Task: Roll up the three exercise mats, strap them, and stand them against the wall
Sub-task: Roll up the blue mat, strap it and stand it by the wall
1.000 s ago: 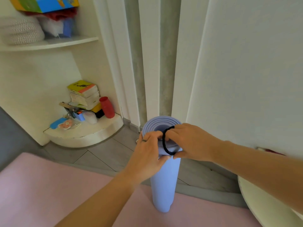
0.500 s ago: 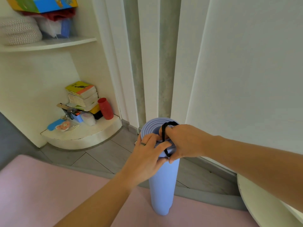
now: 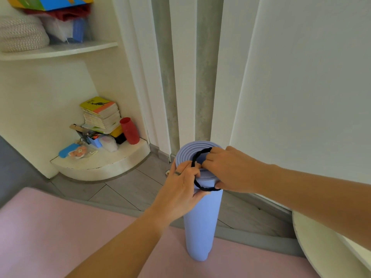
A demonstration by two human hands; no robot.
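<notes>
Pink mat (image 3: 50,233), 7 o'clock of view: flat on floor, unrolled. Blue rolled mat (image 3: 200,227), 6 o'clock: upright on its end, base at the pink mat's far edge, near the wall. Left hand (image 3: 180,189) at 9 o'clock of the roll's top, right hand (image 3: 230,171) at 3 o'clock; both sets of fingers curled, pinching the black band (image 3: 206,189) stretched part-way over the rim.

Risks: band slips off fingertips and snaps back; uneven pull tips the unsupported roll; coil loosens.
</notes>
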